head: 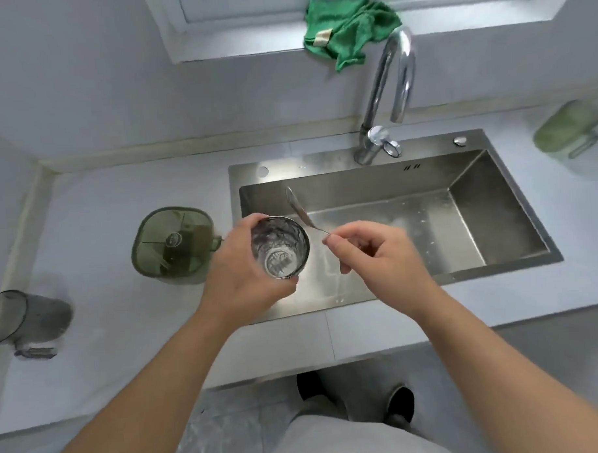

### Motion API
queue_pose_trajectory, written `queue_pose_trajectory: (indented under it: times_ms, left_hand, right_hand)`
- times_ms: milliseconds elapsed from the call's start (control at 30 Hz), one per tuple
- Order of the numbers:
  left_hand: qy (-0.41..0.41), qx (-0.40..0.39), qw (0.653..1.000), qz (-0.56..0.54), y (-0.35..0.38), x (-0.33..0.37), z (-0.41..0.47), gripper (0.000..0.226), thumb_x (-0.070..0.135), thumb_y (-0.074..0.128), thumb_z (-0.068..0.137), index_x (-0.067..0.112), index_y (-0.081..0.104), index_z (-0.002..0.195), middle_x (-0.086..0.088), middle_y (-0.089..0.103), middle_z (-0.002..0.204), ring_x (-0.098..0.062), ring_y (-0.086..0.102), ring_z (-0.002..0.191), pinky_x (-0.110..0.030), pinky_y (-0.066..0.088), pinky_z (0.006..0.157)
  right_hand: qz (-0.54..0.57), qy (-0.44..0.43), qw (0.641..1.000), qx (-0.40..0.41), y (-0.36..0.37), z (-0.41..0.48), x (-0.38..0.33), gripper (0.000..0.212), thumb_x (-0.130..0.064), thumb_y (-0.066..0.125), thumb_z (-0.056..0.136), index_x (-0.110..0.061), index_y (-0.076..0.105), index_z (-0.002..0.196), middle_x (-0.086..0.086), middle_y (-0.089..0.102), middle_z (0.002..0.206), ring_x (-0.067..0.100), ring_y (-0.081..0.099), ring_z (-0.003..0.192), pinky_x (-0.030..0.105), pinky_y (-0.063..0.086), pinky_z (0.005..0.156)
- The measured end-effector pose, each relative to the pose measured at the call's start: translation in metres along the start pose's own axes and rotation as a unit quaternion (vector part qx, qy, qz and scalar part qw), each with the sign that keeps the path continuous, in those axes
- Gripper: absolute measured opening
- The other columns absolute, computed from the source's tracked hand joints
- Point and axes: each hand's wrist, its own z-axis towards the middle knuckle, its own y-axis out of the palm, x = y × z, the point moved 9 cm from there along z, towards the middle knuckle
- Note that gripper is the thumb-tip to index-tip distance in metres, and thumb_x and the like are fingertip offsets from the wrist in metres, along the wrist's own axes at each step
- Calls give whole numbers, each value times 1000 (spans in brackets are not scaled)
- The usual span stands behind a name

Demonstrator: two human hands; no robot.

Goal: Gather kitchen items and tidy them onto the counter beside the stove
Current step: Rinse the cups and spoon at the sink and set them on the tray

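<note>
Centre of frame, above the sink (493, 199): a clear glass (280, 250) is gripped round its wall by curled fingers of the left hand (238, 272). A spoon (298, 207) is pinched at its handle tip by the right hand (376, 254) (glass judged fragile, slippery; spoon light, stiff).

Both arms (154, 384) bare, down to left hand (238, 279) & right hand (380, 254). Light grey clothes (349, 441), grey pant legs (357, 393), black shoes (400, 405).

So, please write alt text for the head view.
A person's left hand holds a clear glass over a steel sink while the right hand pinches a metal utensil by its thin end. A green container stands on the counter beside the sink.
</note>
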Motion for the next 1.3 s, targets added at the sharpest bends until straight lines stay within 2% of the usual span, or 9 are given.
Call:
queue_pose_trajectory:
  times_ms: [133,233,333,467,567,733,933,1100,1300]
  left_hand:
    - [76,-65,993,-58,49,59,0,92,34,96,52,36,47,130,22,63,114,0,62,107,-29,54,92]
    - [146,-124,978,-83,89,110,-14,92,29,97,51,33,48,129,19,64,115,-3,61,110,-25,49,95]
    - [212,-174,959,-74,126,159,-37,90,32,97,48,37,49,124,25,63,112,4,59,106,-9,42,88]
    - [297,-243,922,-48,176,225,-96,92,40,93,49,34,48,129,24,63,111,7,58,105,-8,43,87]
    - [380,-271,884,-17,213,272,-171,88,48,87,51,39,45,128,28,60,109,7,58,103,-16,47,86]
    - [465,-320,825,5,256,319,-311,86,50,84,55,32,49,131,23,61,115,6,54,104,-4,38,87]
    - [551,-376,744,39,308,346,-497,89,50,82,55,32,46,134,18,63,116,-6,60,107,-21,47,89]
    - [601,-439,666,59,344,357,-637,88,57,81,56,36,42,132,21,62,111,-3,60,99,-14,44,80]
    - [645,-512,563,70,400,382,-785,90,58,76,53,40,38,133,22,57,113,-6,57,105,-21,47,89]
  right_hand:
    - [-32,9,995,89,-66,-45,7,11,-29,70,91,-26,74,82,9,62,62,16,62,59,26,46,59]
    - [-59,25,985,162,-113,-93,8,11,-31,70,91,-28,74,81,9,62,62,19,62,60,27,47,60]
    - [-88,46,967,234,-155,-153,5,12,-31,71,90,-29,73,79,6,61,62,27,58,62,31,46,59]
    - [-211,99,924,303,-206,-254,1,13,-40,66,88,-33,72,79,-8,64,65,8,53,56,23,46,58]
    - [-316,161,870,343,-232,-353,1,17,-53,57,86,-40,69,87,-21,62,69,3,55,66,27,49,67]
    - [-414,255,788,377,-233,-515,4,24,-56,50,91,-41,67,101,-20,68,87,6,62,87,30,51,74]
    - [-453,364,723,373,-211,-690,15,29,-48,38,97,-34,61,107,-9,66,99,17,62,98,31,44,70]
    - [-420,436,702,375,-199,-806,27,20,-37,45,94,-25,61,98,0,66,100,29,64,95,34,42,68]
    - [-344,505,679,406,-201,-948,57,11,-28,49,92,-23,58,97,3,64,100,30,62,90,33,43,65]
